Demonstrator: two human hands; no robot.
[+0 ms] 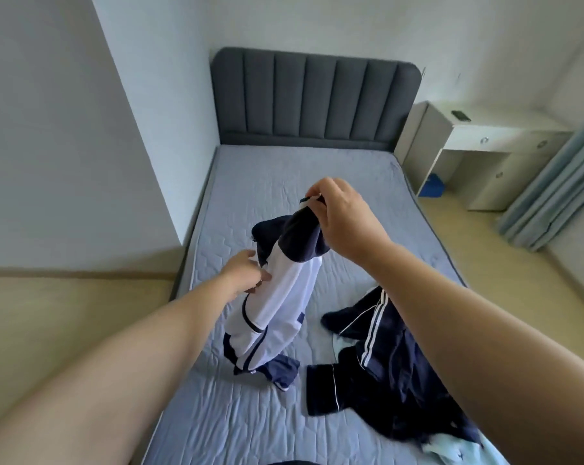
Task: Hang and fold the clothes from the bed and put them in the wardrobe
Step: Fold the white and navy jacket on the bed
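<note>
A white and navy jacket [277, 297] hangs above the bed [237, 424], its lower end trailing on the mattress. My right hand [341, 219] pinches the jacket's top edge and holds it up. My left hand [247, 273] grips the white fabric at the jacket's left side, lower down. A heap of dark navy clothes with white stripes [384, 370] lies on the bed to the right, partly hidden under my right forearm. A pale blue garment [451, 448] pokes out at the heap's near end.
A grey padded headboard [314, 95] stands at the far end of the bed. A white desk [478, 146] sits to the right of it, with blue curtains [559, 186] beyond. A white wall corner [143, 146] juts in on the left.
</note>
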